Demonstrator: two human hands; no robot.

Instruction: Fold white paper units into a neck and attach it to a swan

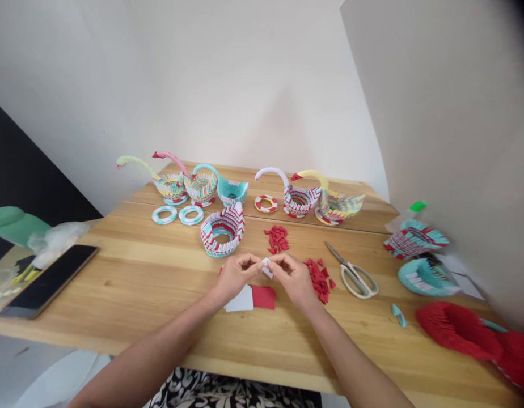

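My left hand [240, 275] and my right hand [291, 276] meet over the wooden table, fingers pinched on a small white paper piece [267, 268] between them. Just below them lie white paper cards [240, 300] beside red paper cards [263, 297]. One pile of folded red pieces [319, 280] is right of my right hand, and another red pile [277, 238] sits beyond my hands. Behind my left hand stands a red, white and turquoise paper basket [223, 231] with an open top.
Paper swans [202, 187] line the back of the table [130, 272], with paper rings [164, 215] before them. Scissors [359, 280] lie at right, near turquoise [426, 277] and red paper forms [457, 328]. A phone [49, 280] and plastic bag [58, 241] are at left.
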